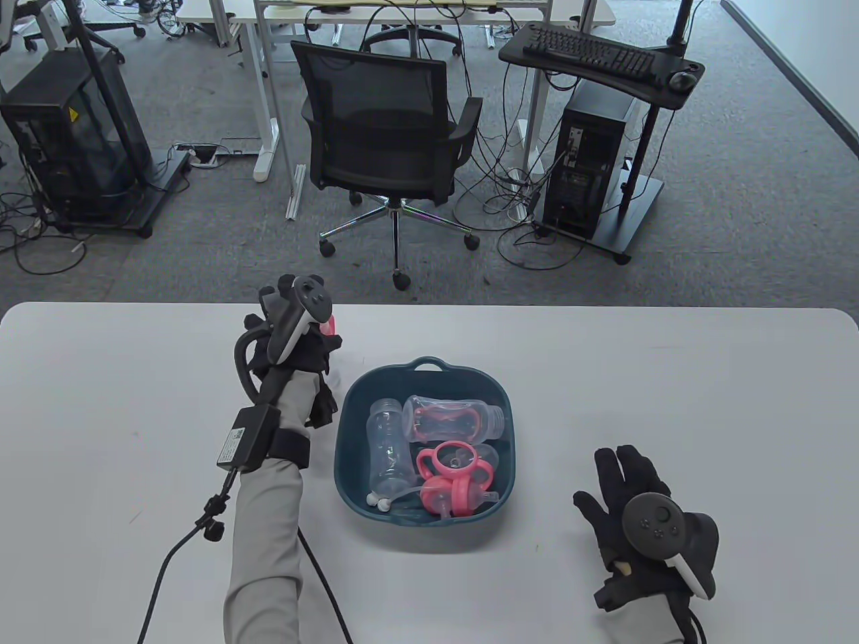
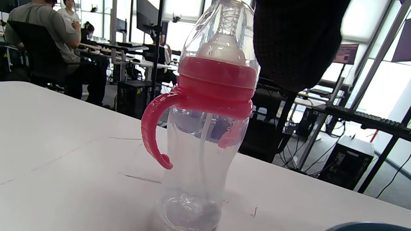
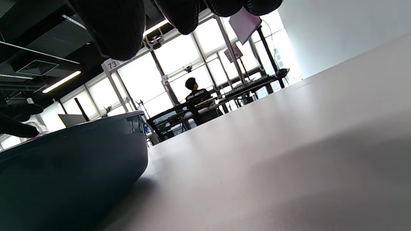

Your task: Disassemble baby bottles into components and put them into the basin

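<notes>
A clear baby bottle (image 2: 205,128) with a pink collar, pink handles and a clear cap stands upright on the white table. In the table view only a pink sliver of the bottle (image 1: 327,327) shows beside my left hand (image 1: 302,335), whose fingers curl over its top. One gloved finger (image 2: 289,41) lies against the cap. The teal basin (image 1: 345,429) holds a clear bottle body (image 1: 386,443), a bottle with pink handles (image 1: 456,419) lying on its side, pink collars (image 1: 449,479) and straws. My right hand (image 1: 614,479) rests flat and empty on the table, right of the basin.
The basin wall (image 3: 70,166) fills the left of the right wrist view, and its rim (image 2: 369,226) peeks into the left wrist view. A cable (image 1: 322,583) trails from my left arm. An office chair (image 1: 389,127) stands beyond the table's far edge.
</notes>
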A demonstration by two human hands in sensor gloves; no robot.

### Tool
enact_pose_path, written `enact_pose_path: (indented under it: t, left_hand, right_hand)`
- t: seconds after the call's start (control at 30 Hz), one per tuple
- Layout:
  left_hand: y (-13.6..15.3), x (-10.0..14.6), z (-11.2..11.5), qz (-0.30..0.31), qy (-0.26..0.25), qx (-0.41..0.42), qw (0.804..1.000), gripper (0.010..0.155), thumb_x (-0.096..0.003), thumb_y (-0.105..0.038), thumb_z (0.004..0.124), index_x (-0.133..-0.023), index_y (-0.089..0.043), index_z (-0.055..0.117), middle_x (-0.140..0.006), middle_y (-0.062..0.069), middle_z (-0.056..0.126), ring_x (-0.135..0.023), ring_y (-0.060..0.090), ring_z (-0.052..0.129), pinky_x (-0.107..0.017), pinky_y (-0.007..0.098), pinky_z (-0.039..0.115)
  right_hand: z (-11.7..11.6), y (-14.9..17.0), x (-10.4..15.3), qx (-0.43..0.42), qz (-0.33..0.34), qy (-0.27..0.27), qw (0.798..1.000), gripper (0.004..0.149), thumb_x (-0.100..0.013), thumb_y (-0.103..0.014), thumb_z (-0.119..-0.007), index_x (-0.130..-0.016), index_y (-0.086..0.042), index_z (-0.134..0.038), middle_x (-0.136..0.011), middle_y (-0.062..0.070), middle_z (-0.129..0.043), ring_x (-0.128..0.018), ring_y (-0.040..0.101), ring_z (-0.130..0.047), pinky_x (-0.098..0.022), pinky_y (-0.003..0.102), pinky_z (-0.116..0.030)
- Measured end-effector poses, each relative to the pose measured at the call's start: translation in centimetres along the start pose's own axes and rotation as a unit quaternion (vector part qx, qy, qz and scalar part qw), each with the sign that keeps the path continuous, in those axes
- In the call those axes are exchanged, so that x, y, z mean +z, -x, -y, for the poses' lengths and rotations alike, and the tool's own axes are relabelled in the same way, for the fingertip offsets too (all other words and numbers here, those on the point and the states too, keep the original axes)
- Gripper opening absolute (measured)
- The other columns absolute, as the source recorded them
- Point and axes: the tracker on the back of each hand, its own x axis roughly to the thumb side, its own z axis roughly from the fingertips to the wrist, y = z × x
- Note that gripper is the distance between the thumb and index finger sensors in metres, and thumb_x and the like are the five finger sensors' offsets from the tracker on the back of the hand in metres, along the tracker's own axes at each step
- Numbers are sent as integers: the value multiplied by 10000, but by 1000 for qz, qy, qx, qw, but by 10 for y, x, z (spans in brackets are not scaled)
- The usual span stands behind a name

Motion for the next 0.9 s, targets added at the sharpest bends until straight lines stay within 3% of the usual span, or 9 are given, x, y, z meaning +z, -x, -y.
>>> enact_pose_path:
  t: [0.1,0.4,0.57,0.8,0.9]
  left_hand:
    - [1,-5,7,-5,19,-13,1000,872,-427,-516,858,-1053,-578,254,-1172,-103,58,-1211,283,215,-827,599,349]
    - [3,-15,11,-5,17,58,998,789,-434,-467,888,-972,-599,327,-1150,-112,229,-1161,256,517,-788,574,520]
    - [3,-19,19,-9,-9,69,998,794,-419,-438,923,-934,-601,341,-1115,-94,216,-1114,248,566,-772,552,581]
    - [7,-22,22,4,4,95,995,811,-426,-389,948,-921,-622,349,-1151,-64,196,-1118,346,582,-750,502,666]
    - [9,-22,24,10,1,101,995,799,-429,-386,938,-917,-624,352,-1133,-84,263,-1107,315,597,-756,491,661]
  right_hand:
    - [0,0,0,-1,-1,1,1000,690,-555,-406,-767,-1125,-136,-486,-1178,211,-345,-1049,503,-359,-691,706,-344]
    - [0,2,0,-3,-4,-2,1000,687,-554,-405,-767,-1123,-134,-493,-1178,212,-351,-1047,504,-366,-689,707,-349]
    - [0,3,0,-3,-7,-3,1000,686,-554,-405,-768,-1122,-132,-497,-1177,213,-352,-1046,506,-368,-689,707,-350]
    - [-1,3,0,-4,-7,-8,1000,683,-554,-405,-768,-1121,-133,-500,-1177,214,-356,-1045,506,-370,-689,707,-352]
    - [0,3,0,-5,-6,-7,1000,684,-554,-404,-768,-1121,-131,-501,-1176,215,-357,-1045,507,-373,-688,707,-353]
